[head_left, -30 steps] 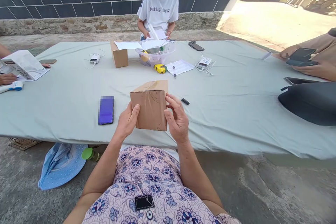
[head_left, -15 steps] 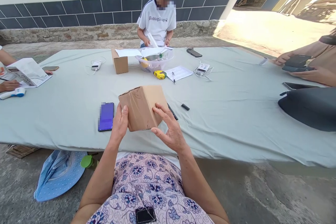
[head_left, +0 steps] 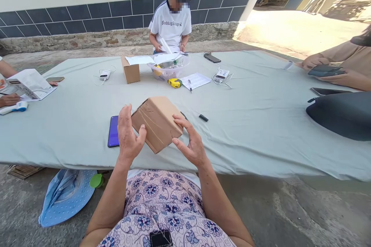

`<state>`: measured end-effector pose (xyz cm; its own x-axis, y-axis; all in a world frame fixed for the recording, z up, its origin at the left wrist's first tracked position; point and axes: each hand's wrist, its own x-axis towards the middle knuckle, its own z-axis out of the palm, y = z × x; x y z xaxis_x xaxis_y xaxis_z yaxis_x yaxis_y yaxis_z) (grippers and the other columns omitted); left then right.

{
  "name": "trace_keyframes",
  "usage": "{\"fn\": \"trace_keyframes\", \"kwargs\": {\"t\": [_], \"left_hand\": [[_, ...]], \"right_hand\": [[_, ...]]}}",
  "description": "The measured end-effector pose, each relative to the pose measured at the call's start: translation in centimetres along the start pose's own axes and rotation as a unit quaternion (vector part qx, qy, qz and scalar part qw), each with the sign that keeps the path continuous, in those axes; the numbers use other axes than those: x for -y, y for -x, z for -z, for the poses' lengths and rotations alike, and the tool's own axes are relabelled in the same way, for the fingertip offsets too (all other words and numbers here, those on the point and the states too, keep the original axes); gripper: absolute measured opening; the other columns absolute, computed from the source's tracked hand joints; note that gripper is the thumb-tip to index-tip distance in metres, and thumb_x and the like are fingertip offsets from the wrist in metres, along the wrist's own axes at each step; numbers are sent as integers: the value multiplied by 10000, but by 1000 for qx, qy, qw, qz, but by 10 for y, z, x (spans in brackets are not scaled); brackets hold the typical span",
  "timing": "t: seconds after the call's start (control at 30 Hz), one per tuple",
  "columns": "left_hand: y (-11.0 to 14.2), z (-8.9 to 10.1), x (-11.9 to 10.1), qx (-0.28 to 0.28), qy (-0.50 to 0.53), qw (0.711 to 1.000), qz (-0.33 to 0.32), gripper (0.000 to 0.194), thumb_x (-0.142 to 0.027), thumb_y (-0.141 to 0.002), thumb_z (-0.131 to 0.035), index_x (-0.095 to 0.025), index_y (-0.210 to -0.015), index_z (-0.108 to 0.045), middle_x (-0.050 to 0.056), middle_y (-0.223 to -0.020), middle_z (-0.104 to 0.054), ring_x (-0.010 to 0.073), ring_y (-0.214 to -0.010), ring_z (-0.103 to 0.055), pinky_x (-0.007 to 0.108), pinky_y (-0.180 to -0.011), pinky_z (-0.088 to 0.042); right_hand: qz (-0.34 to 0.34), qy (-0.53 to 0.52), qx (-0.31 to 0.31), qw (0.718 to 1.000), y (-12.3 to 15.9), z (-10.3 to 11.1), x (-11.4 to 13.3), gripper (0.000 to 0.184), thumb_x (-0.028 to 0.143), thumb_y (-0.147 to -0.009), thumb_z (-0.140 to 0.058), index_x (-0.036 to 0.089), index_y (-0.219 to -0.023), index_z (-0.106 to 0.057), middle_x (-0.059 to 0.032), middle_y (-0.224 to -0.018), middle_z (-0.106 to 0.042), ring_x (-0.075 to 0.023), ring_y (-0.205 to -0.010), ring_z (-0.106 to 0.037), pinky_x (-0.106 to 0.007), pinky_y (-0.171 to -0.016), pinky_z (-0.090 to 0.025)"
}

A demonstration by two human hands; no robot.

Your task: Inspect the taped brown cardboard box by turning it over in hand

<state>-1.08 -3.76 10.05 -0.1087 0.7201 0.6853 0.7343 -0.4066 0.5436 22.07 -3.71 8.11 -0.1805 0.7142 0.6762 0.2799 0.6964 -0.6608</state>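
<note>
A brown cardboard box is tilted in front of me, one lower corner pointing down toward me. My right hand grips its right end, with the fingers on the upper face and the thumb at the lower corner. At the box's left corner, my left hand has its fingers stretched upward and spread, and its thumb lies in front of the creased side. Whether that thumb presses on the cardboard, I cannot tell. Partly behind my left hand lies a phone with a purple screen.
Beyond the box are a black cap-like piece, a yellow tape measure, a paper with a pen, a clear plastic basin and another cardboard box. A black bag lies at right. Other people sit around the cloth-covered table.
The box has turned and tilted, its near corner now lower. My left fingers have lifted and spread from its side. My right hand stays at its right end.
</note>
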Motion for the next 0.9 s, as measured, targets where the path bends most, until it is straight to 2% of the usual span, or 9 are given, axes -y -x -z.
{"fn": "trace_keyframes", "kwargs": {"t": [0.13, 0.23, 0.37, 0.47, 0.57, 0.73, 0.9], "left_hand": [[1, 1, -13, 19, -51, 997, -61, 728, -437, -956, -593, -198, -1592, -334, 204, -1621, -436, 345, -1539, -380, 543, -1232, -351], [0, 3, -20, 28, -62, 995, -71, 661, -457, -977, -579, -188, -1556, -406, 202, -1532, -544, 325, -1429, -520, 468, -1147, -453], [-1, 7, -20, 3, -67, 998, -3, 683, -512, -983, -558, -170, -1557, -418, 175, -1293, -701, 285, -1146, -676, 385, -965, -539], [-1, 7, -17, 13, -80, 995, 52, 686, -568, -994, -507, -165, -1547, -451, 172, -1226, -714, 290, -1070, -687, 378, -871, -545], [-2, 5, -15, 25, -89, 993, 76, 649, -595, -1015, -433, -170, -1497, -528, 177, -1208, -718, 301, -1030, -693, 393, -838, -540], [-3, 2, -11, 14, -73, 991, 111, 578, -564, -1033, -392, -174, -1401, -608, 169, -1245, -726, 285, -1007, -699, 401, -864, -537], [-5, 4, -4, -3, -62, 987, 148, 548, -545, -1029, -408, -192, -1397, -608, 157, -1255, -734, 299, -1084, -700, 398, -897, -534]], "right_hand": [[-8, -26, -6, 1000, 1, 0, -4, 453, 442, -955, -654, 274, -1364, -558, -144, -1498, -608, -325, -1444, -544, -572, -1195, -451], [-19, -42, -33, 998, 3, -1, -10, 414, 443, -981, -616, 269, -1355, -579, -144, -1489, -610, -312, -1444, -544, -564, -1207, -439], [-63, -72, -63, 993, 4, -5, -20, 432, 489, -999, -581, 277, -1376, -578, -136, -1527, -572, -293, -1487, -493, -543, -1221, -424], [-123, -101, -48, 986, 5, -8, -26, 529, 563, -989, -572, 290, -1441, -529, -138, -1548, -553, -294, -1459, -521, -519, -1145, -507], [-159, -120, -21, 980, 6, -9, -29, 596, 612, -982, -557, 287, -1478, -499, -153, -1550, -554, -301, -1409, -573, -484, -1056, -575], [-161, -117, 3, 980, 8, -8, -30, 632, 632, -976, -558, 298, -1506, -478, -159, -1572, -530, -306, -1417, -570, -485, -1046, -584], [-129, -63, 41, 989, 8, -8, -22, 693, 588, -951, -629, 318, -1558, -429, -163, -1594, -503, -318, -1427, -556, -515, -1050, -582]]}}
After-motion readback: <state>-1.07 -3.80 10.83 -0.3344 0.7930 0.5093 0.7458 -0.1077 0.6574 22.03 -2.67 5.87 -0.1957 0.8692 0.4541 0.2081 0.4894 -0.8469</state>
